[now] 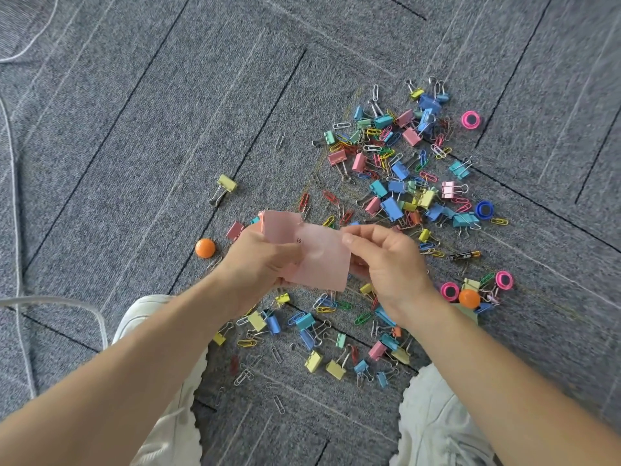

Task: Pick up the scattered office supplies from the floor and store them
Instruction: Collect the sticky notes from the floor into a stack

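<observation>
both hands, left hand (258, 260) & right hand (386, 260), pinch pink sticky notes (316, 257) w/ fingers; square edges before storing, clips (389, 169) on floor (134, 129) next.

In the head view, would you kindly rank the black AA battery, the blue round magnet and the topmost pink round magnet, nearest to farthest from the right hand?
From the right hand, which pinches the pink paper notes:
1. Black AA battery, just to its right.
2. Blue round magnet, farther right and ahead.
3. Pink round magnet, farthest, at the upper right.
</observation>
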Demonstrator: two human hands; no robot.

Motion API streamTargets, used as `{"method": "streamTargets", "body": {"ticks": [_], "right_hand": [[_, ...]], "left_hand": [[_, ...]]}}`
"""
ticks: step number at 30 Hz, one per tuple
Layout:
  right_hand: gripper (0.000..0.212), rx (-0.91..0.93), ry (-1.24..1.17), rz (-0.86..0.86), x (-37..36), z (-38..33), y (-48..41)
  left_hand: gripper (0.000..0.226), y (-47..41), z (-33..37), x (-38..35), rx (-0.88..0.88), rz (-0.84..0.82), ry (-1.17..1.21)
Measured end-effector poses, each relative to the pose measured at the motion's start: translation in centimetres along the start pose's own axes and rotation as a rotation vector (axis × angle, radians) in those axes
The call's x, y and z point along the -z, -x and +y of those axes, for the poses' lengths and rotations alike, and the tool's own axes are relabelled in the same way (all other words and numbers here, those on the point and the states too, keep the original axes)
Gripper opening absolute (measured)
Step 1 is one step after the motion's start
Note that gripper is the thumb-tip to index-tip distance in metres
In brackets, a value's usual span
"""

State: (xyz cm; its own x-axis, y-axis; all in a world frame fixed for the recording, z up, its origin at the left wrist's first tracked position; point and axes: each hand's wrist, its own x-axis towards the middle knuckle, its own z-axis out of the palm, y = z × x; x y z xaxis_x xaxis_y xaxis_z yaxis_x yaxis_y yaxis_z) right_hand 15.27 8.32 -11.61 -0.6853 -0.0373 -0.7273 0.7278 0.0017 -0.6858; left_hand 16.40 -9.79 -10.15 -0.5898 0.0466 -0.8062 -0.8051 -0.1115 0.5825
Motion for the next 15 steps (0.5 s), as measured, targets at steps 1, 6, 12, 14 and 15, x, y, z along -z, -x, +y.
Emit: {"method": "streamTargets", "body": {"ticks": [1,6,12,14,15], "right_hand": [[0.008,-0.095,-0.11,-0.028,-0.1,-0.1,-0.1],[0.017,-0.34,-0.426,-0.151,-0.3,-0.9,-0.1],[0.014,-0.083,-0.374,-0.067,-1.4,-1.4,-0.2],[0.014,-0.031,-0.354,-0.042,-1.8,-1.5,-0.3],[0.012,-0.015,-0.333,-0.04,-2.0,-1.5,-0.4]], "left_hand": [[0.02,0.0,0.0,0.0,-0.004,0.004,-0.005],[0.015,0.0,-0.4,0.1,-0.05,0.011,-0.019],[0.05,0.4,-0.4,0.3,-0.002,-0.167,0.174],[0.059,0.4,-0.4,0.3,0.025,-0.232,0.206],[0.06,0.5,-0.3,0.3,0.034,-0.25,0.204]]}}
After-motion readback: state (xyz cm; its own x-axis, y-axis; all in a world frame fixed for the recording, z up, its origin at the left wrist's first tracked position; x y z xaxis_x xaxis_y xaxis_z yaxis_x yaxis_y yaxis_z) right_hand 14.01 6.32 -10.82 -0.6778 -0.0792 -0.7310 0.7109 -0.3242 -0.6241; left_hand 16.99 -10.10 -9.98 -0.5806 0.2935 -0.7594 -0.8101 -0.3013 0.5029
